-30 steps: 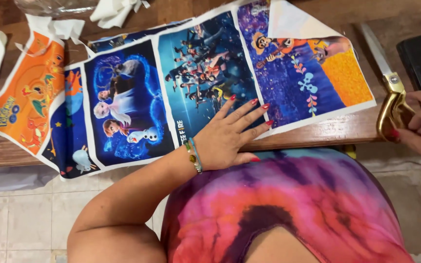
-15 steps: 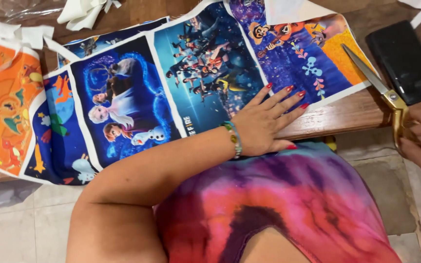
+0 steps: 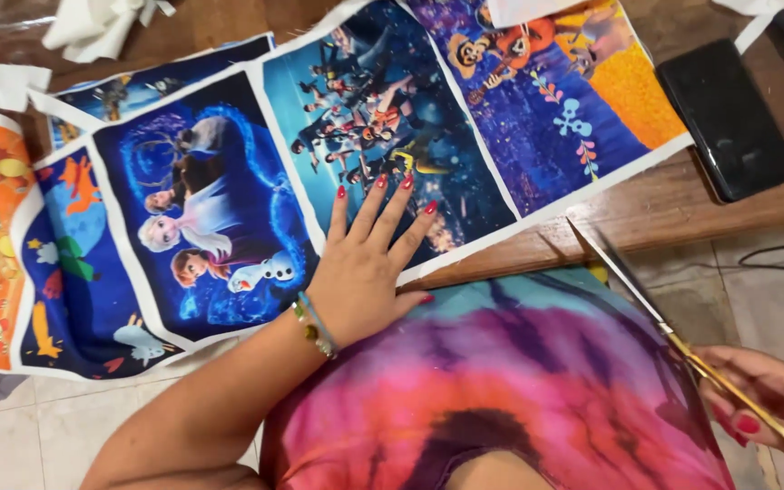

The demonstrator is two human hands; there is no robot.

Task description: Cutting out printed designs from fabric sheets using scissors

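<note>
The left hand [image 3: 365, 268] lies flat, fingers spread, pinning the printed fabric sheet [image 3: 338, 163] to the wooden table [image 3: 682, 204], while the right hand [image 3: 769, 408] at 4 o'clock grips gold-handled scissors [image 3: 646, 304], blades aimed toward the sheet's edge.

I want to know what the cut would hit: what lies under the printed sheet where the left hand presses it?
The left hand lies flat on the printed sheet. Under the sheet, the wooden table shows bare at the near edge. Anything between sheet and table is covered.

The person wore a tie-dye shirt [image 3: 501, 381] in pink, purple and teal, a beaded bracelet [image 3: 314, 325], and red nail polish [image 3: 429, 208].
</note>
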